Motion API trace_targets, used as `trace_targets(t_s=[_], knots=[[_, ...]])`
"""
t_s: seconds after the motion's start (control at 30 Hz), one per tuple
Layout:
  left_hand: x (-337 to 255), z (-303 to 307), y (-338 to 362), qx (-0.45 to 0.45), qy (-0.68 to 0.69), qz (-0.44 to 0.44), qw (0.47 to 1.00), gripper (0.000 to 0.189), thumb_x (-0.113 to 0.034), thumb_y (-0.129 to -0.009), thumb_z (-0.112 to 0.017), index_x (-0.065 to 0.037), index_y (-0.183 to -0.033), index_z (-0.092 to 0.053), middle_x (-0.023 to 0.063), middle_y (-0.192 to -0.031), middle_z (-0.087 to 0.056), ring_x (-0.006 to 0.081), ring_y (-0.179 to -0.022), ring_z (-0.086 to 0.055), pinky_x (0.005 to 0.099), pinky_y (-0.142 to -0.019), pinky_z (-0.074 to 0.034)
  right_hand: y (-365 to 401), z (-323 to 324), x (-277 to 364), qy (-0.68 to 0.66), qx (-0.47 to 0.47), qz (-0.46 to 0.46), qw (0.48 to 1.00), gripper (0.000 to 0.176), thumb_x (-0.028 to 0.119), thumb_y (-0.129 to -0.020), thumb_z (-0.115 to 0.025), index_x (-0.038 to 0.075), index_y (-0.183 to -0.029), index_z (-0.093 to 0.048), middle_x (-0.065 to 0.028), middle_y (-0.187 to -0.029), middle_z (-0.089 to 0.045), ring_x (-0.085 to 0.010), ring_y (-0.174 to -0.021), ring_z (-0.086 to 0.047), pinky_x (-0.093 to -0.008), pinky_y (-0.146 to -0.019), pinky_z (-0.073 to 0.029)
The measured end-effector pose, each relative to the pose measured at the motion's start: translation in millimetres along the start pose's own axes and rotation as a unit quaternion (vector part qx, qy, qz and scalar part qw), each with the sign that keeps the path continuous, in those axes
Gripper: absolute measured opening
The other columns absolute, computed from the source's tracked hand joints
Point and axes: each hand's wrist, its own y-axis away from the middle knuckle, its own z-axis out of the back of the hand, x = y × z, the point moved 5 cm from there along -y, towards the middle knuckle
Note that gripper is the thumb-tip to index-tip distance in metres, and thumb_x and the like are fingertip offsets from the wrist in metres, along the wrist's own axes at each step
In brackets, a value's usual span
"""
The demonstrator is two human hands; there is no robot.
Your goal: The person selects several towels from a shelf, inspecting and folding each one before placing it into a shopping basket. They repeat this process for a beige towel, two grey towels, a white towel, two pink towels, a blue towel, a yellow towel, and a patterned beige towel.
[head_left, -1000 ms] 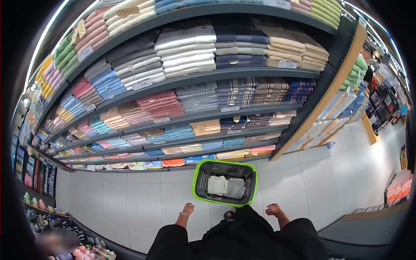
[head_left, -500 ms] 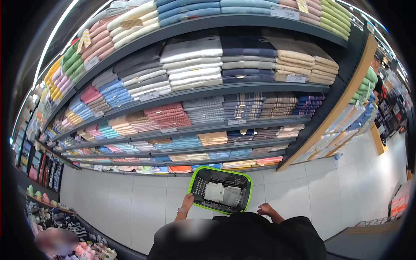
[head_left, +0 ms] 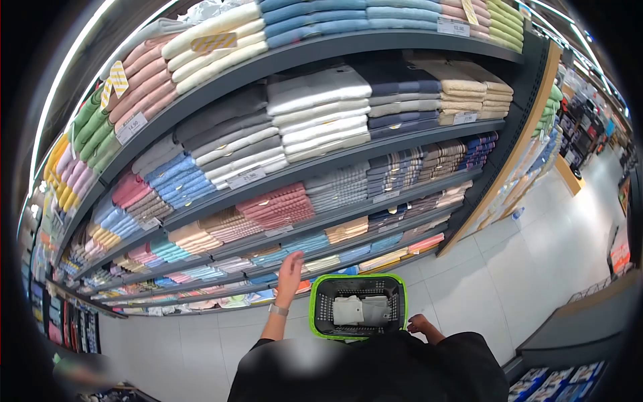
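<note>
A black shopping basket [head_left: 320, 329] with a bright green rim is in front of my body. Inside it lie folded whitish and grey cloths, a pale one [head_left: 347, 310] at left and a grey one [head_left: 376, 311] at right. My left hand [head_left: 290, 271] is raised to the left of the basket, fingers stretched toward the lower shelves, holding nothing. Its wrist wears a watch or band. At the basket's right edge my right hand [head_left: 418, 324] is closed at the rim; its fingertips are partly hidden. Folded blue towels [head_left: 273, 249] lie on a shelf beyond my left hand.
Long dark shelves [head_left: 321, 151] carry folded towels in many colours, with price tags [head_left: 246, 177] along the edges. A wooden-edged end panel [head_left: 499, 151] closes the right side. Tiled floor [head_left: 495, 261] runs beside it. A display of blue packages [head_left: 556, 383] stands at lower right.
My left hand has let go of the basket's left rim and risen toward the shelves. My right hand has come to the basket's right rim. The view has turned and moved closer to the shelves.
</note>
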Motion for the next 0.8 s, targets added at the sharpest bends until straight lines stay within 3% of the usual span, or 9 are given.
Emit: trace_targets(t_s=[0.03, 0.17, 0.23, 0.37, 0.43, 0.53, 0.67, 0.77, 0.8], knots=[[-12.0, 17.7, -8.5, 0.008, 0.004, 0.002, 1.000, 0.023, -0.007, -0.087, -0.050, -0.002, -0.108, -0.054, 0.0100, -0.101, -0.059, 0.0167, -0.091, -0.056, 0.0280, -0.080, -0.044, -1.1, -20.0, 5.5, -0.024, -0.004, -0.016, 1.000, 0.022, 0.016, -0.081, -0.055, -0.003, -0.092, -0.058, -0.0174, -0.077, -0.064, -0.0259, -0.067, -0.065, -0.0338, -0.054, -0.054], [-127.9, 81.7, -58.7, -0.029, -0.114, -0.223, 0.968, 0.019, -0.001, -0.085, -0.049, 0.000, -0.102, -0.055, 0.0121, -0.099, -0.058, 0.0231, -0.093, -0.056, 0.0306, -0.082, -0.043, 29.4, -21.5, 145.3, -0.207, -0.021, -0.104, 0.973, 0.020, 0.014, -0.078, -0.056, -0.004, -0.086, -0.059, -0.0161, -0.073, -0.063, -0.0245, -0.064, -0.064, -0.0322, -0.050, -0.052], [-182.5, 104.3, -80.5, -0.052, -0.150, -0.311, 0.937, 0.019, 0.001, -0.083, -0.049, 0.001, -0.101, -0.055, 0.0135, -0.099, -0.058, 0.0253, -0.095, -0.055, 0.0314, -0.084, -0.042, 29.2, -41.8, 157.8, -0.392, -0.106, -0.242, 0.881, 0.019, 0.017, -0.078, -0.052, 0.000, -0.075, -0.060, -0.0128, -0.068, -0.062, -0.0242, -0.056, -0.062, -0.0361, -0.049, -0.050], [-257.6, 141.9, -125.2, -0.117, -0.245, -0.431, 0.861, 0.023, -0.002, -0.083, -0.050, -0.002, -0.105, -0.054, 0.0139, -0.108, -0.056, 0.0286, -0.103, -0.052, 0.0353, -0.089, -0.039, 31.1, -49.7, 188.2, -0.426, -0.132, -0.264, 0.855, 0.017, 0.015, -0.079, -0.052, 0.000, -0.077, -0.059, -0.0114, -0.067, -0.061, -0.0234, -0.055, -0.061, -0.0352, -0.049, -0.050], [-287.5, 151.7, -146.4, -0.154, -0.289, -0.475, 0.817, 0.026, -0.007, -0.080, -0.056, -0.003, -0.105, -0.055, 0.0113, -0.107, -0.056, 0.0286, -0.102, -0.052, 0.0361, -0.086, -0.039, 25.6, -58.3, 173.0, -0.389, -0.086, -0.236, 0.886, 0.016, 0.013, -0.080, -0.051, -0.001, -0.083, -0.058, -0.0118, -0.068, -0.062, -0.0245, -0.057, -0.062, -0.0337, -0.050, -0.052], [-314.6, 159.1, -164.9, -0.188, -0.338, -0.517, 0.764, 0.028, -0.010, -0.078, -0.057, -0.005, -0.106, -0.055, 0.0108, -0.107, -0.056, 0.0265, -0.101, -0.053, 0.0358, -0.084, -0.039, 50.4, -36.7, 209.4, -0.440, -0.128, -0.297, 0.838, 0.016, 0.012, -0.079, -0.052, -0.002, -0.084, -0.059, -0.0139, -0.072, -0.061, -0.0220, -0.061, -0.063, -0.0335, -0.050, -0.052], [-317.5, 157.1, -190.8, -0.165, -0.470, -0.402, 0.768, 0.038, -0.015, -0.077, -0.058, -0.007, -0.114, -0.052, 0.0122, -0.102, -0.058, 0.0279, -0.093, -0.054, 0.0376, -0.086, -0.039, 34.3, -34.4, 205.1, -0.465, -0.114, -0.242, 0.844, 0.018, 0.014, -0.080, -0.052, -0.002, -0.087, -0.058, -0.0127, -0.071, -0.061, -0.0231, -0.061, -0.063, -0.0340, -0.053, -0.054], [-320.3, 155.5, -205.9, -0.216, -0.505, -0.458, 0.699, 0.040, -0.017, -0.076, -0.057, -0.008, -0.115, -0.052, 0.0143, -0.101, -0.058, 0.0289, -0.092, -0.056, 0.0397, -0.086, -0.040, 10.2, -29.0, 196.2, -0.450, -0.130, -0.230, 0.853, 0.020, 0.016, -0.082, -0.052, -0.002, -0.088, -0.058, -0.0122, -0.072, -0.062, -0.0243, -0.061, -0.063, -0.0343, -0.052, -0.054], [-317.7, 156.5, -215.7, -0.200, -0.511, -0.428, 0.718, 0.041, -0.018, -0.075, -0.057, -0.007, -0.114, -0.053, 0.0157, -0.100, -0.059, 0.0302, -0.091, -0.057, 0.0412, -0.087, -0.040, -1.1, -26.1, 192.0, -0.418, -0.127, -0.197, 0.878, 0.021, 0.017, -0.082, -0.052, -0.002, -0.088, -0.058, -0.0127, -0.073, -0.062, -0.0244, -0.062, -0.063, -0.0342, -0.052, -0.054]])
